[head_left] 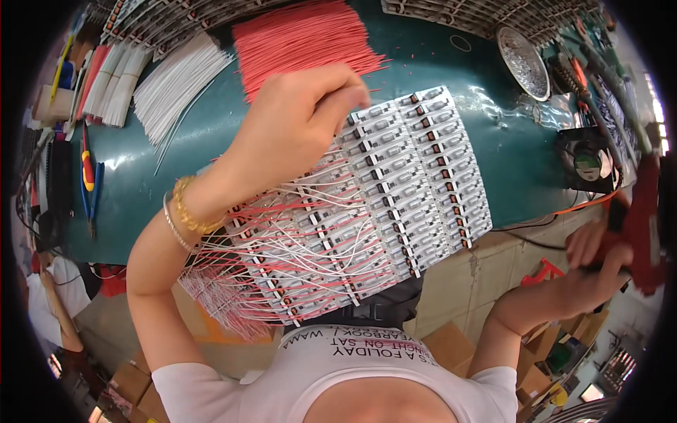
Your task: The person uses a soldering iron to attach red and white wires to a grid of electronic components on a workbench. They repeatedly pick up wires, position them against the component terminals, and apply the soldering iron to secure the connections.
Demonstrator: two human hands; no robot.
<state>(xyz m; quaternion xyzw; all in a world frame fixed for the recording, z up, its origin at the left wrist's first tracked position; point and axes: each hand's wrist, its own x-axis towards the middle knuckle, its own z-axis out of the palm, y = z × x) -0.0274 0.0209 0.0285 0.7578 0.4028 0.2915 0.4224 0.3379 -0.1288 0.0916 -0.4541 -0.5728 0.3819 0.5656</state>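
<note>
My left hand (303, 116) hovers over the top edge of a panel of small circuit boards (430, 166), fingers curled together. Anything between its fingertips is hidden. Rows of small black-and-orange parts and pale components cover the panel. Red and white wires (310, 233) run from its left part and hang over the near table edge in a bundle (233, 299). Off to the far right, away from the panel, my right hand (599, 261) is closed around a red tool (640, 225), which is partly cut by the picture's dark rim; its exact kind is unclear.
On the green table (508, 141) lie piles of red wires (303, 39) and white wires (176, 84). Pliers (92, 183) rest at the left. A metal dish (523, 63) and a black fan-like device (589, 162) stand at the right. More board panels line the back.
</note>
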